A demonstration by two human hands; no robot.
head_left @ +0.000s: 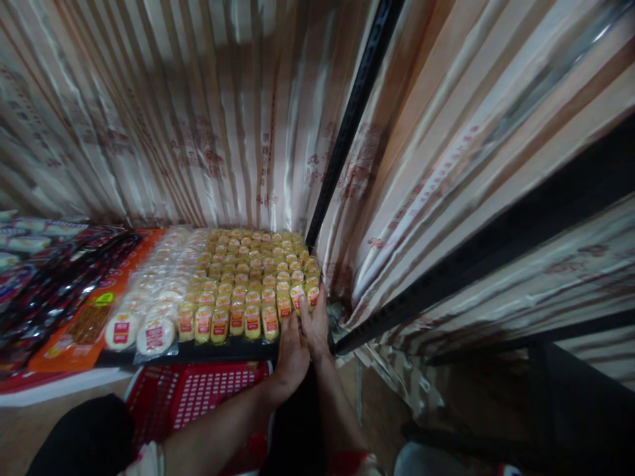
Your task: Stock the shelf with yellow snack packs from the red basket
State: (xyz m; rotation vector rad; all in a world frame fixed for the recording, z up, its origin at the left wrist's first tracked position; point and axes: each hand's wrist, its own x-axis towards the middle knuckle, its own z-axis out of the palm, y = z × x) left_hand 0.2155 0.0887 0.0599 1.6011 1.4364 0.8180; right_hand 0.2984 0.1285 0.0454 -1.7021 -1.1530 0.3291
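Note:
Rows of small yellow packaged cakes [253, 322] with red labels stand upright on a dark shelf [228, 350]. At the front right corner of these rows, my right hand [316, 327] is closed around an end pack, thumb in front and fingers along the outer side. My left hand [294, 357] is beside it, its fingers pressed together against the front packs. The fingertips are partly hidden among the packs, and the hands nearly touch each other.
Left of the cakes lie round white packaged cakes [156, 334], orange packets [69, 340] and dark packets [74, 281]. Below the shelf is a red perforated basket [208, 390]. Black metal posts [342, 142] and patterned curtain sheeting [248, 132] enclose the back and right.

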